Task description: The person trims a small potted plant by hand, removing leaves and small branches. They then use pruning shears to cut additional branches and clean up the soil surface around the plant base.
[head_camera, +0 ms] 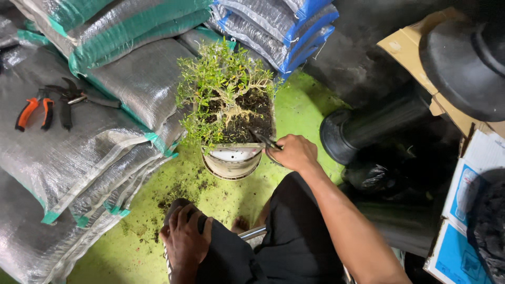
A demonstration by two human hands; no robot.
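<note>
A small bushy plant (221,87) with a bent trunk grows from dark soil in a pale round pot (232,160) on the green floor. My right hand (295,152) is shut on a thin black tool (264,140) whose tip pokes into the soil at the pot's near edge. My left hand (185,237) rests on my left knee, fingers spread over the dark trouser cloth, holding nothing.
Grey woven sacks (79,152) with green and blue edges are piled at left and behind the pot. Orange-handled pliers (32,112) and black cutters (71,97) lie on a sack. Black plastic pots (363,129) and cardboard boxes (463,210) stand at right. Loose soil dots the floor.
</note>
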